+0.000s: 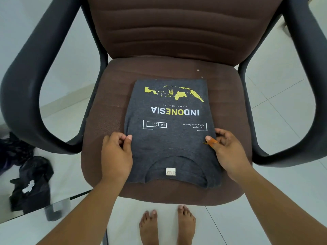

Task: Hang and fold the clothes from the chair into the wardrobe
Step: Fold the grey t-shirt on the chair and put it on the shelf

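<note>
A dark grey T-shirt (168, 138) with a yellow map print and the word INDONESIA lies folded into a rectangle on the brown seat of an office chair (106, 96), collar toward me. My left hand (115, 156) pinches the shirt's left edge between thumb and fingers. On the opposite side my right hand (228, 152) pinches the right edge the same way; its thumb wears an orange bandage. The wardrobe is out of view.
Black armrests (23, 96) curve up on both sides of the seat. A glass tabletop (58, 206) at the lower left carries crumpled black garments (31, 183). White floor tiles surround the chair, and my bare feet (166, 225) stand in front of it.
</note>
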